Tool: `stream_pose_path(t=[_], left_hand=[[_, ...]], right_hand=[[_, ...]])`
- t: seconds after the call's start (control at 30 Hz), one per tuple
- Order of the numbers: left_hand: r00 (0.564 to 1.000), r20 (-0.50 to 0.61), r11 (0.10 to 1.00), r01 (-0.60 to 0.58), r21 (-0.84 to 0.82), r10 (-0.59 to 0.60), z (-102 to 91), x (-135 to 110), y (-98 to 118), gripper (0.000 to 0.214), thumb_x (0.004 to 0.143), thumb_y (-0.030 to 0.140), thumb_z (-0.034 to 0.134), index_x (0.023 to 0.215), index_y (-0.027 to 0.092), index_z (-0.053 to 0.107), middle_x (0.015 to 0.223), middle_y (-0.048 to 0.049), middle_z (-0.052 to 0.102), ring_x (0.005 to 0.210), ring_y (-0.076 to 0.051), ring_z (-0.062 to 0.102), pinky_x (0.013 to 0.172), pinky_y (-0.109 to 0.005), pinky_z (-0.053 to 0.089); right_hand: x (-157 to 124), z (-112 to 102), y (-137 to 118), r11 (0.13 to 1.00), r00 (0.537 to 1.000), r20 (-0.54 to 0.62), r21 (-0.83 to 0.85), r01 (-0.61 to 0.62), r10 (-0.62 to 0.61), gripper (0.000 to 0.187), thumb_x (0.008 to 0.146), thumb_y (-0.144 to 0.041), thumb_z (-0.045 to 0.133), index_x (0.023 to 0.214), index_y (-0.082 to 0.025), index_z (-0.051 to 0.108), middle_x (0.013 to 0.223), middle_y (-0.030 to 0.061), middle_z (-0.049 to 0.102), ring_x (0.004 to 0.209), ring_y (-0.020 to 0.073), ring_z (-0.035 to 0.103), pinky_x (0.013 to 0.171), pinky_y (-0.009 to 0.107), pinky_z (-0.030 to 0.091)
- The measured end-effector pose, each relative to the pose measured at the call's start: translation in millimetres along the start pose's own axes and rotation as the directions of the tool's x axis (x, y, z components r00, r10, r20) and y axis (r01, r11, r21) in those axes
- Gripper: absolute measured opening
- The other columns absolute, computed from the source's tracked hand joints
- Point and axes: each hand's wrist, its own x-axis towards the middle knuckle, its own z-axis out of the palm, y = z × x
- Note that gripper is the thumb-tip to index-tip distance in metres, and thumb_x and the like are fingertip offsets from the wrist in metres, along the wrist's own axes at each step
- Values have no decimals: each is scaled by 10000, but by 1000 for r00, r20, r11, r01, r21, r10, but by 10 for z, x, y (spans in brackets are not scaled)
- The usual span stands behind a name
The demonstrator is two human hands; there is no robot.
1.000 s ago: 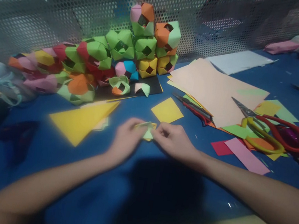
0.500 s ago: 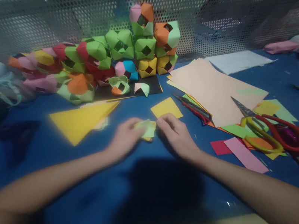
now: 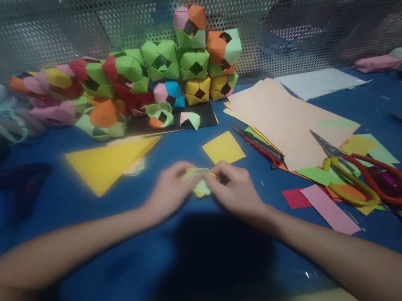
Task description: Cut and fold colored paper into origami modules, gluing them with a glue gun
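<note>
Dark object: blurred, dark-blue plastic-looking object (image 3: pixel 20 185) at far left, lying on a blue tabletop (image 3: pixel 112 253); too soft to identify.
Balls: piled along the far left side, a stack of hollow folded-paper balls (image 3: pixel 129 70) in green, red, orange, pink and yellow.
Triangle: large, yellow, pointed paper triangle (image 3: pixel 109 164), left of centre, nearer than the pile, lying partly over paler scraps.
Left hand (image 3: pixel 172 189): grasping the left end of a small, pale-green and yellow folded paper piece (image 3: pixel 202 188), thumb on top.
Paper piece, risk: could slip out of line or crease crookedly, if pulled unevenly between the hands; might also tear or spring loose at the layers, if pinched too hard or let go too early.
Paper piece, look: pale green on top, with yellow showing along the near and right edges; layered, mostly covered, in the centre between both hands. Cannot tell whether touching the tabletop.
Square: flat, yellow paper square (image 3: pixel 224 147), turned cornerwise, just beyond the fingers.
Right hand (image 3: pixel 235 189): pinching the right edge with thumb and bent forefinger; exact contact partly hidden.
Scissors: red-and-yellow-handled metal scissors (image 3: pixel 338 153), resting on coloured scraps, farther right.
</note>
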Motion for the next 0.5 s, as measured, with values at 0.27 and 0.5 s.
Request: stream_pose_path(t=[0.27,0.5], left_hand=[[997,74,997,-1,72,-4,-21,15,19,148,734,306,654,740,163,619,691,-6,622,646,-135,559,598,-246,448],[999,52,1000,10,-22,-8,-50,37,-42,181,746,320,656,841,167,672,708,-9,652,623,-136,573,605,-262,460]], right_hand=[[17,-10,-17,1000,999,51,4,14,-14,85,760,-225,532,702,-175,571,605,-29,560,534,85,457,507,202,359],[4,-7,-20,998,999,17,60,-30,29,142,783,-256,542,663,-180,550,595,-20,582,520,86,479,489,199,373]])
